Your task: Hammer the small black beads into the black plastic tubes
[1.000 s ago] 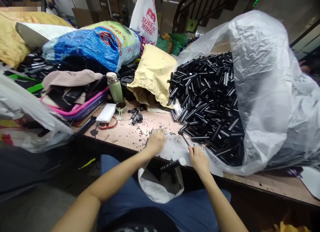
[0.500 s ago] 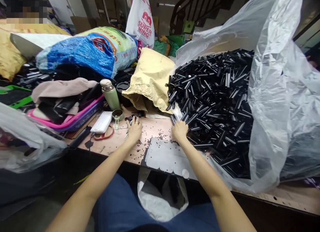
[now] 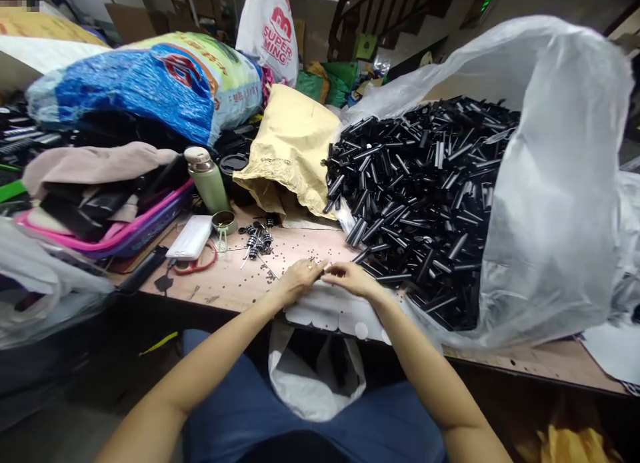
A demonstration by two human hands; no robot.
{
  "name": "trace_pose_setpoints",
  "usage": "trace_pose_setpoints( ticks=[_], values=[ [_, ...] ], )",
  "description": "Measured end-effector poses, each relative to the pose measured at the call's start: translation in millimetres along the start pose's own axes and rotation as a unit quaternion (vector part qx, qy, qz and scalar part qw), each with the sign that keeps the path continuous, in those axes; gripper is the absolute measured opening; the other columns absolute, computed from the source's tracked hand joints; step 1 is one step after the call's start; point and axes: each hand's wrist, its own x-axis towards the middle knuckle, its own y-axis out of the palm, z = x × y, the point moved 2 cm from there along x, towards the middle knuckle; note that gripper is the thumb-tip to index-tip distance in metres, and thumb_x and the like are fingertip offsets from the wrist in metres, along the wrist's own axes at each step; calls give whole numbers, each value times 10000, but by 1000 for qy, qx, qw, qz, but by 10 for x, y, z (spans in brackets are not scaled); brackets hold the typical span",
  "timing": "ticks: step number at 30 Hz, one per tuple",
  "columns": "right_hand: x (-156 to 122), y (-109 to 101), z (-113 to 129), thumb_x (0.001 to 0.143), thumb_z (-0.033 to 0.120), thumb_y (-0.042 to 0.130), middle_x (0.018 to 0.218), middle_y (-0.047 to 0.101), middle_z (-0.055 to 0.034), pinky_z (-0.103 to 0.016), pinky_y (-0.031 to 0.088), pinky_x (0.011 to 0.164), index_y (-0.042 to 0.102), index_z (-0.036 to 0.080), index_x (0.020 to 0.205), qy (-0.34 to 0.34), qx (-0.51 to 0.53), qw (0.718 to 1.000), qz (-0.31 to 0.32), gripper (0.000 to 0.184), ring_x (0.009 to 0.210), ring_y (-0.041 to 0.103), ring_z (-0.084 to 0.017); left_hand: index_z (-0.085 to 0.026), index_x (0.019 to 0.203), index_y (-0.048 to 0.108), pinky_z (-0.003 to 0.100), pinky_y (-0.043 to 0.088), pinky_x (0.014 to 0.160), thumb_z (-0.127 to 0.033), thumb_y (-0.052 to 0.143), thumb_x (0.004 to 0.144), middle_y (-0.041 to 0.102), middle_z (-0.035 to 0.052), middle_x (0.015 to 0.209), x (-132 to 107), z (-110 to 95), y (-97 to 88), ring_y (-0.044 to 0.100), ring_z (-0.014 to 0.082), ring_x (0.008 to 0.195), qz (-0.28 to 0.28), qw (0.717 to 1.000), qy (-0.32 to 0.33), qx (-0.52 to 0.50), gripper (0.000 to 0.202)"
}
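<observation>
Pink-brown wooden table (image 3: 227, 286): its front edge is running just below the hands; speck-strewn surface is stretching leftward.
Translucent plastic bag (image 3: 550, 183): is gaping leftward around glossy black plastic tubes (image 3: 425, 183), their heap limiting room on the right.
Right hand (image 3: 353, 280): is lying nearer the heap, fingers curling; I cannot tell whether they are gripping.
Left hand (image 3: 300, 280): is facing the right one, fingers bent, its grip equally hidden.
Small dark piece (image 3: 321, 274): is sitting between both hands' fingertips, its long axis not showing.
</observation>
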Motion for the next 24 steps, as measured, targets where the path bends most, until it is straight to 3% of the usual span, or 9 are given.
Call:
trace_pose_setpoints(
  ticks=[2, 4, 5, 7, 10, 13, 18, 21, 24],
  values=[
    [219, -166, -87, 813, 509, 595, 970, 684, -78, -307, 474, 786, 665, 138, 1031, 4, -50, 999, 1, 436, 877, 602, -191, -116, 1358, 439, 396, 500, 857, -185, 399, 931, 643, 136, 1009, -55, 6, 18, 617, 228, 949, -46, 991, -80, -97, 434],
    [490, -319, -208, 762, 482, 667, 1229, 577, -177, -406, 398, 944, 551, 105, 1215, 30, -155, 986, -58, 601, 1128, 506, -280, -150, 1293, 492, 359, 507, 822, -278, 445, 931, 633, 115, 1027, -106, -23, -8, 623, 207, 911, -98, 955, -159, -231, 387],
    [617, -361, -268, 708, 475, 720, 1326, 495, -215, -446, 349, 992, 486, 91, 1278, 40, -213, 974, -70, 726, 1210, 434, -319, -163, 1264, 505, 330, 513, 780, -326, 463, 927, 630, 88, 983, -124, -49, -31, 628, 180, 836, -120, 922, -199, -308, 377],
    [822, -374, -371, 622, 460, 784, 1400, 395, -246, -476, 278, 1033, 404, 80, 1328, 52, -314, 947, -55, 887, 1270, 348, -352, -170, 1219, 507, 256, 498, 624, -421, 497, 903, 592, 22, 842, -142, -110, -86, 583, 111, 625, -151, 830, -268, -466, 403],
    [964, -314, -454, 631, 420, 772, 1298, 460, -248, -462, 273, 1017, 431, 50, 1260, 64, -358, 931, -21, 805, 1208, 385, -345, -156, 1126, 518, 186, 388, 435, -543, 541, 842, 520, -29, 739, -132, -185, -187, 476, 55, 467, -187, 680, -313, -637, 480],
    [926, -289, -399, 656, 394, 750, 1251, 461, -240, -467, 297, 1007, 435, 34, 1237, 69, -323, 942, -57, 753, 1179, 410, -354, -149, 1038, 548, 157, 299, 363, -548, 606, 791, 512, -40, 698, -120, -204, -294, 435, 37, 415, -212, 597, -316, -706, 472],
    [475, -271, 34, 596, 507, 794, 1412, 274, -218, -461, 345, 1077, 181, 86, 1440, -55, -89, 991, -83, 1125, 1317, 330, -334, -161, 1206, 532, 143, 177, 304, -503, 641, 783, 480, -77, 583, -92, -235, -448, 328, 23, 313, -208, 574, -310, -729, 555],
    [51, -226, 399, 597, 542, 787, 1433, 276, -183, -471, 372, 1091, 160, 148, 1462, -173, 22, 984, -42, 1139, 1356, 307, -311, -161, 1242, 533, 156, 227, 308, -480, 592, 818, 497, -71, 560, -52, -286, -500, 366, 42, 315, -210, 566, -317, -732, 534],
    [-276, -158, 690, 604, 470, 798, 1441, 319, -171, -462, 336, 1128, 164, 169, 1455, -263, 70, 962, 5, 1104, 1373, 315, -296, -129, 1100, 598, 188, 367, 370, -434, 594, 800, 554, -38, 604, -21, -349, -516, 483, 72, 388, -238, 550, -344, -723, 429]
  ],
)
